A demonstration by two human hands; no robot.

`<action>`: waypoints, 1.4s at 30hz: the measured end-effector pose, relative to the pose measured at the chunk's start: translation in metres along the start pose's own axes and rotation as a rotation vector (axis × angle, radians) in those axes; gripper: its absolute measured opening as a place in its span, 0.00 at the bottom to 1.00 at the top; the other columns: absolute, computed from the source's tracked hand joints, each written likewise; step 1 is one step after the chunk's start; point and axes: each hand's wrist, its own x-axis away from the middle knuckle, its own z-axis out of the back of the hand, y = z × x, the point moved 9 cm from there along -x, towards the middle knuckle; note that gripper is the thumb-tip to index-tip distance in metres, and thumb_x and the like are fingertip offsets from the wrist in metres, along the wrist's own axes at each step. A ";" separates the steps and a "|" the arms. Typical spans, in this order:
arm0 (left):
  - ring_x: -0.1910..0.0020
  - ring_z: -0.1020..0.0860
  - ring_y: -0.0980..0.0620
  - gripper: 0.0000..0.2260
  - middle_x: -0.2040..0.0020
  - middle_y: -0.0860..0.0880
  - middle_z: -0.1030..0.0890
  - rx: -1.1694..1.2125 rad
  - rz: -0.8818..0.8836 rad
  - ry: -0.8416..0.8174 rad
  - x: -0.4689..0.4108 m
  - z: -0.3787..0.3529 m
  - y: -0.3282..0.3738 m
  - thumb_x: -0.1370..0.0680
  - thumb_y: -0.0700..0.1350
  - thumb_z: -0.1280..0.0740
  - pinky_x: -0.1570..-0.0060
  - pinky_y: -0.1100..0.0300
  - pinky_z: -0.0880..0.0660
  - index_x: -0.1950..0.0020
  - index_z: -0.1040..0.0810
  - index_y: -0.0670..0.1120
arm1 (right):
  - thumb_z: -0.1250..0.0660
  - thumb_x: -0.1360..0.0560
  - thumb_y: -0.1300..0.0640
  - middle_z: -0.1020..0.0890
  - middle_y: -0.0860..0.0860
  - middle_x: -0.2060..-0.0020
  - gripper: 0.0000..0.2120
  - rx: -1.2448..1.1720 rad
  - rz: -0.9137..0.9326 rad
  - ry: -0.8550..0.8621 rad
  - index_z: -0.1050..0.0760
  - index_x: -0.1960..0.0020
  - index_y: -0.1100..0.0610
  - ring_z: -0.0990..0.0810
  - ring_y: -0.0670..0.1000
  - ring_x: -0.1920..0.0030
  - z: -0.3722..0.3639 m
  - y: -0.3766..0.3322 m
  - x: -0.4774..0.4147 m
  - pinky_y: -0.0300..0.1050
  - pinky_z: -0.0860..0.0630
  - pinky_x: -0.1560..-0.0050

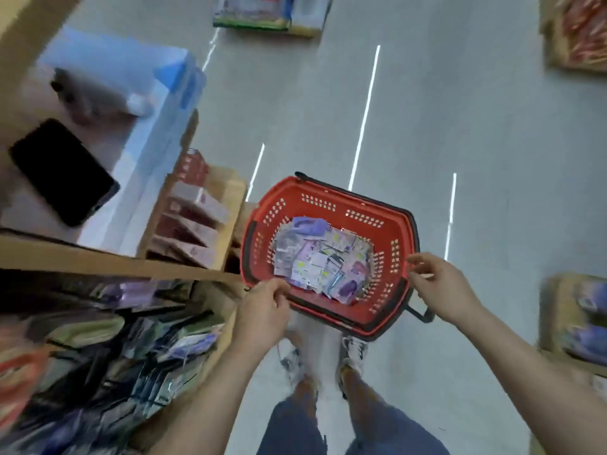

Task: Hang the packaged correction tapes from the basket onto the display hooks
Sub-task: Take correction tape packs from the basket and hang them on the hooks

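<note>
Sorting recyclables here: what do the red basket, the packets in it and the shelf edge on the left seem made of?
The basket looks like moulded plastic, matte, with rows of slots in its walls. The packets seem glossy printed card or film; blur leaves it open. The shelf edge looks like tan wood or laminate.

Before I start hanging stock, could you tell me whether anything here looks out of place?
A black phone lies on the shelf top at the left, apparently not stock. The correction tape packets lie jumbled in the red basket, none spilled outside.
</note>
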 end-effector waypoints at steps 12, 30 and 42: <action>0.37 0.25 0.41 0.18 0.32 0.44 0.25 -0.413 -0.170 -0.428 -0.283 -0.248 -0.086 0.24 0.40 0.35 0.38 0.51 0.28 0.34 0.23 0.47 | 0.28 0.27 0.60 0.36 0.57 0.25 0.42 0.259 -0.009 -0.265 0.48 0.21 0.52 0.32 0.56 0.27 -0.230 0.122 -0.272 0.45 0.30 0.34; 0.22 0.60 0.36 0.49 0.20 0.39 0.60 -0.684 -0.194 -0.457 -0.343 -0.440 -0.128 0.27 0.55 0.28 0.33 0.25 0.48 0.21 0.60 0.45 | 0.34 0.22 0.58 0.31 0.55 0.37 0.16 1.229 0.466 -0.578 0.27 0.34 0.55 0.31 0.59 0.38 -0.348 0.175 -0.339 0.53 0.22 0.55; 0.44 0.20 0.40 0.26 0.41 0.43 0.19 -0.251 -0.082 -0.368 -0.364 -0.358 -0.133 0.27 0.36 0.30 0.48 0.50 0.22 0.30 0.30 0.48 | 0.26 0.31 0.51 0.18 0.49 0.51 0.18 0.488 0.261 -0.336 0.24 0.43 0.53 0.21 0.52 0.51 -0.261 0.109 -0.327 0.45 0.25 0.55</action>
